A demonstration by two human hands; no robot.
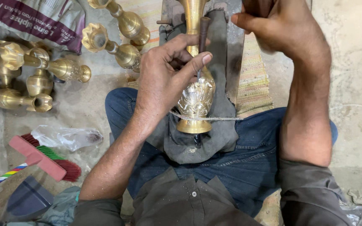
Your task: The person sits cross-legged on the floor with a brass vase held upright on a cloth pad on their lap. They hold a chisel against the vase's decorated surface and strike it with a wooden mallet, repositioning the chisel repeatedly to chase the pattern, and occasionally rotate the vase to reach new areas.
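Grey dusty floor [84,104] fills the head view, with a striped mat [254,79] under the person. They sit with blue jeans [248,163] and a grey cloth [202,146] over the lap.

A shiny brass vase [196,100] lies on the cloth, its foot toward the body and its neck pointing away. A thin string [223,119] runs across it near the foot.

The left hand [166,79] rests on the vase. Its thumb and fingers pinch a small tool [203,35] with a dark handle, and the tip touches the round belly of the vase.

The right hand [277,27] is up high near the top edge. It is curled closed, and what it holds I cannot tell.

More brass vases [34,75] lie in a heap on the floor to the left, well apart from the hands. Near them are a clear plastic bag [65,137], a red brush [47,159] with a striped stick, and a printed sack [34,19].
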